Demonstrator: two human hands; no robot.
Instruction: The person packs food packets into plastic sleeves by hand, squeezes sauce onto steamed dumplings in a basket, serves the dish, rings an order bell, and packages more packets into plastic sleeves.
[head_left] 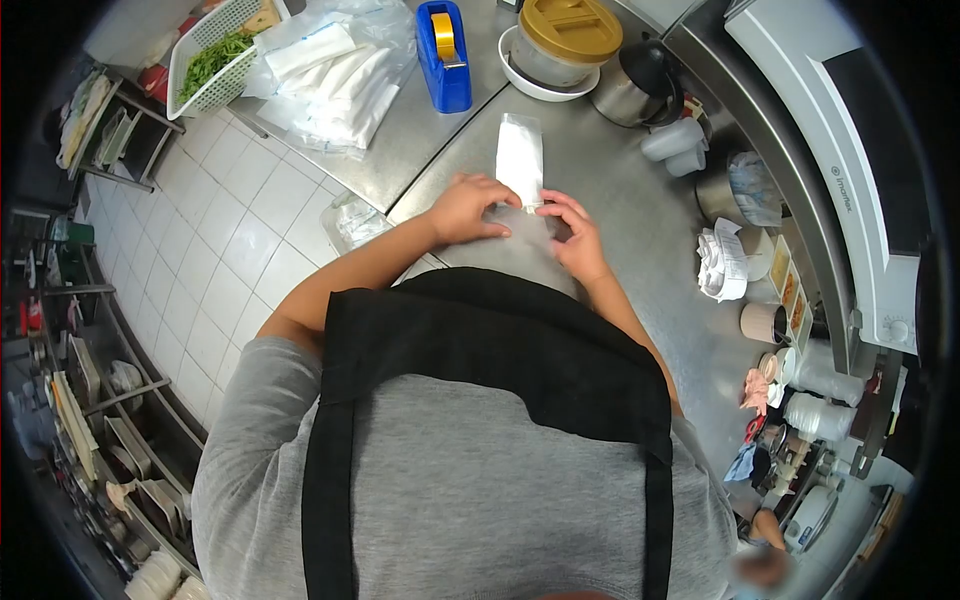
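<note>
A flat white packet lies lengthwise on the steel counter in front of me, its near end between my hands. My left hand is curled at the packet's near left corner, fingertips on it and thumb bent below. At the near right corner, my right hand has its fingers on the packet's edge. Both hands press on that end together; the fingertips partly hide it. Whether anything else is under the fingers, I cannot make out.
A plastic bag of similar white packets lies at the far left, beside a blue tape dispenser. A gold-lidded tub sits in a white bowl, next to a steel jug. Crumpled paper, cups and containers line the right side.
</note>
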